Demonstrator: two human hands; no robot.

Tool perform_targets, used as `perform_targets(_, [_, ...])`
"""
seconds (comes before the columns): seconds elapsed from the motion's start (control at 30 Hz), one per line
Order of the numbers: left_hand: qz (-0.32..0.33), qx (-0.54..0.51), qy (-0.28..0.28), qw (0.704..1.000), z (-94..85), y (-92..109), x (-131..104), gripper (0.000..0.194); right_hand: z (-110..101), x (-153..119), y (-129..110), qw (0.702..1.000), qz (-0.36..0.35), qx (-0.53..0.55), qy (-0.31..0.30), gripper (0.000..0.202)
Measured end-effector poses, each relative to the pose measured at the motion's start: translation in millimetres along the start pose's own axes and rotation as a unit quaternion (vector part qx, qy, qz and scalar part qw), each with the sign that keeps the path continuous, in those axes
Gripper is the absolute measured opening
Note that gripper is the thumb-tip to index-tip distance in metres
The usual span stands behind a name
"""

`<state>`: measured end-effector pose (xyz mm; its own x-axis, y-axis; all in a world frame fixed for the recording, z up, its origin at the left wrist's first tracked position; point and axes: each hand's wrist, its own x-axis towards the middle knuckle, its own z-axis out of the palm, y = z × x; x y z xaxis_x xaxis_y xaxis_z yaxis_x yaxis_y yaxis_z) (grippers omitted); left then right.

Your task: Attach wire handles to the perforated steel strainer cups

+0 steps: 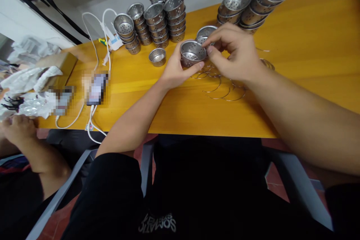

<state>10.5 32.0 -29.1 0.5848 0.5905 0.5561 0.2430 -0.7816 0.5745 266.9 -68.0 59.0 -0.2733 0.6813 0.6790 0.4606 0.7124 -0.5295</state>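
Left grip (178, 68): closed round one perforated cup (189, 59), thumb on its near side, fingers partly hidden. Right grip (234, 52): thumb and forefinger nearly together at the cup's right rim; cannot tell whether anything is pinched. Step, as judged: fingertip work at the rim; next move seems to call for a steady left hold, fine right touch. Below right grip: curved wires (230, 100), on worktop (180, 116). Beyond left grip: stacked cups (159, 26). Beyond right grip: taller-looking cups (233, 2), stacked.
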Motion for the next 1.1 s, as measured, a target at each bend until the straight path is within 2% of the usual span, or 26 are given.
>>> perform_targets(0.17, [0.02, -0.001, 0.022, 1.0, 1.3, -3.0, 0.1, 0.108, 4.7, -3.4, 16.0, 0.999, 0.012, -0.018, -0.026, 0.016])
perform_targets(0.23, [0.031, 0.003, 0.021, 0.999, 2.0, -2.7, -0.4, 0.108, 5.2, -3.6, 19.0, 0.999, 0.001, -0.015, -0.048, 0.018])
perform_targets(0.43, [0.059, 0.015, -0.001, 0.998, 2.7, 3.8, -2.5, 0.103, -0.5, -1.4, 5.0, 0.993, -0.079, 0.012, -0.088, 0.024])
perform_targets(0.63, [0.061, 0.026, 0.009, 0.998, -1.6, 22.5, -2.9, 0.101, -3.5, 1.2, -2.0, 0.991, -0.066, 0.01, -0.113, 0.025])
perform_targets(0.8, [0.044, 0.028, 0.003, 0.999, -2.7, 32.1, -3.8, 0.103, -2.1, 1.8, -3.4, 0.991, -0.042, 0.004, -0.126, 0.034])
perform_targets(0.93, [0.039, 0.033, 0.018, 0.999, -2.8, 31.5, -4.0, 0.1, -2.9, 1.4, -8.4, 0.993, -0.019, 0.013, -0.117, 0.031])
perform_targets(1.1, [0.036, 0.029, 0.02, 0.999, 3.9, 20.5, -0.1, 0.097, -4.1, 1.0, -11.6, 0.996, -0.027, 0.041, -0.079, 0.031])
